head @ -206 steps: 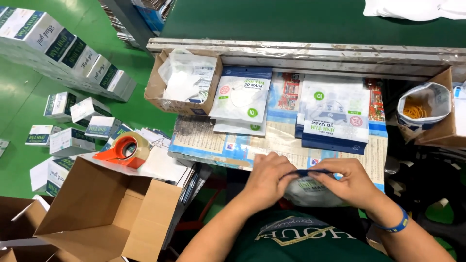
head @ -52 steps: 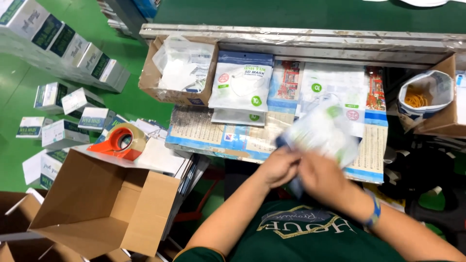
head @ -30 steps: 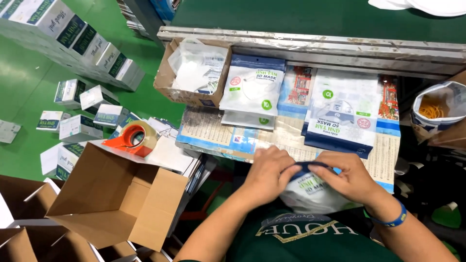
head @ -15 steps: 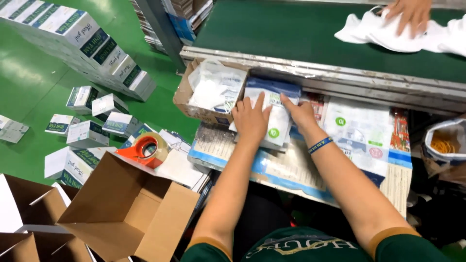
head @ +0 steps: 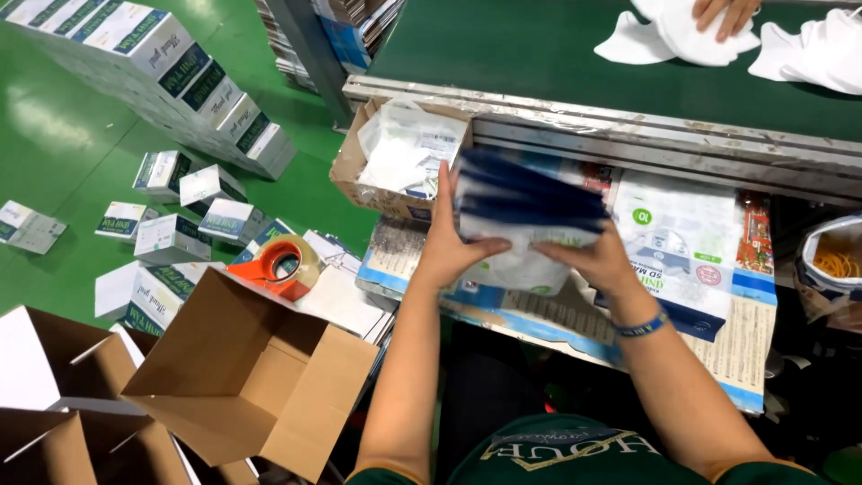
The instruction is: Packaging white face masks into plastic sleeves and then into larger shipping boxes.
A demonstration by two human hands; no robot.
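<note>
Both hands now lift a stack of blue-and-white packets [head: 525, 220] off the bench, where they lay flat half a second earlier. The left hand [head: 446, 247] and right hand [head: 593, 260] grip its sides, fingers curled around it.

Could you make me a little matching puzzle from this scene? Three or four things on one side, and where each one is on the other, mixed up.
Things:
1. stack of pouches
2. orange tape dispenser
3. white masks
4. small white-and-green boxes

Places:
A. scattered on the green floor
B. on the green belt, under another person's hand
C. between the left hand and right hand
D. beside the open cardboard box

Pairs: 1-C, 2-D, 3-B, 4-A
</note>
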